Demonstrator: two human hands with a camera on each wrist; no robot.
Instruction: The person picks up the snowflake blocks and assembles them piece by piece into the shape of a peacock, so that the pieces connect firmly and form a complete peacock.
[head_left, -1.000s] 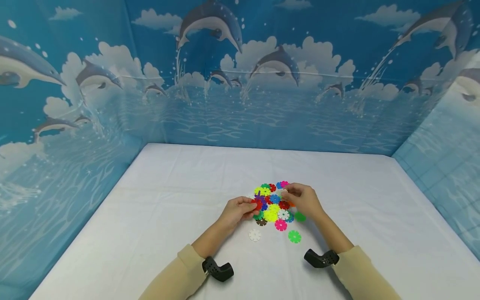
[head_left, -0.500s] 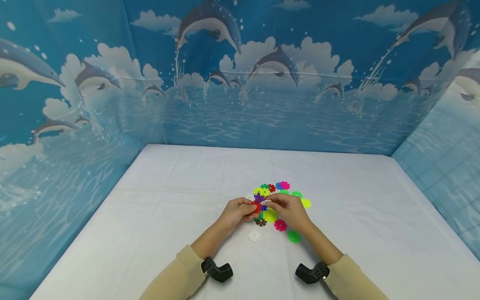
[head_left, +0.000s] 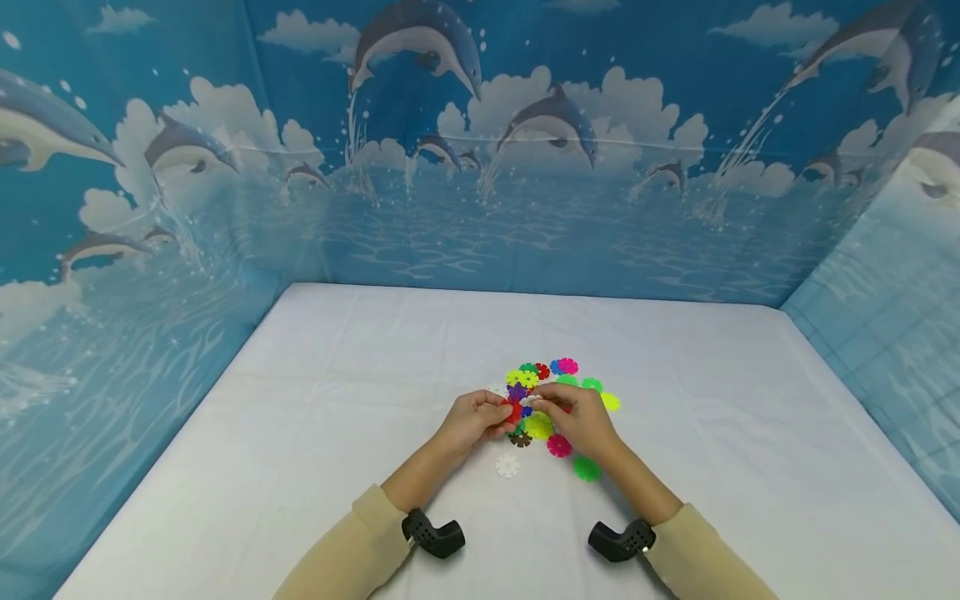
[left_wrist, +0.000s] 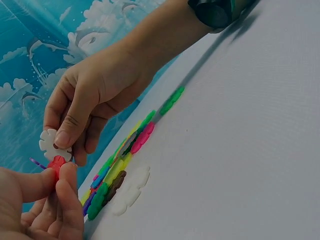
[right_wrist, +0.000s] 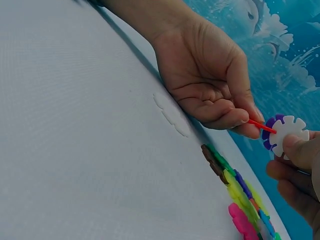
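Note:
My left hand (head_left: pixel 474 422) pinches a red notched flower disc (right_wrist: pixel 262 126) between thumb and fingers. My right hand (head_left: pixel 579 415) grips a white notched flower disc (right_wrist: pixel 292 131) by its edge. In both wrist views the white disc's rim meets the edge of the red one, the two standing at an angle to each other. A purple disc (right_wrist: pixel 267 140) shows behind the white one, close by the red disc's end. Both hands are held over the pile of discs, which they partly cover in the head view.
Around the hands lie several colored discs on the white cloth, among them a green one (head_left: pixel 587 468), a pink one (head_left: pixel 558 446) and a loose white one (head_left: pixel 507 466). Dolphin-printed curtains (head_left: pixel 480 225) stand behind and at both sides of the table (head_left: pixel 360 367).
My right hand has moved left from the pile's right side, bringing the white disc up to the red one. The left hand has stayed nearly in place.

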